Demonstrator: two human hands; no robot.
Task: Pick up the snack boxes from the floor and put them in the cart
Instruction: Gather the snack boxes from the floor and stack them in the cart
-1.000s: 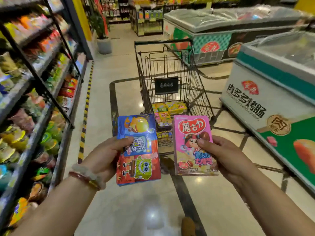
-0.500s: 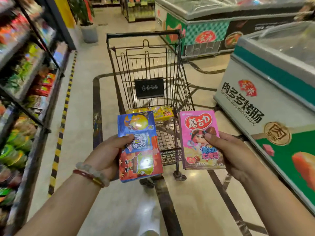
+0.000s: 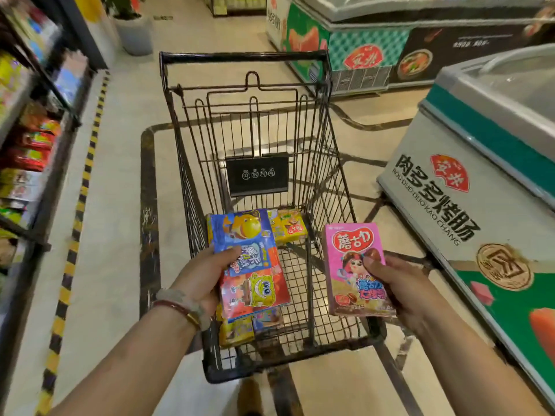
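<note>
Pink box (image 3: pixel 354 270) pinched in right hand (image 3: pixel 399 283) over cart (image 3: pixel 315 295)

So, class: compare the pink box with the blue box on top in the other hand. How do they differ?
The pink box is gripped alone by the right hand; the blue box sits atop a red box in the left hand. Pink shows a cartoon girl, blue a yellow fish. Both are held over the cart.

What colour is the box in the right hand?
Pink, with red lettering; the pink box shows clearly in the head view.

Head camera looks forward and down, close over the cart (image 3: pixel 258 378).
</note>
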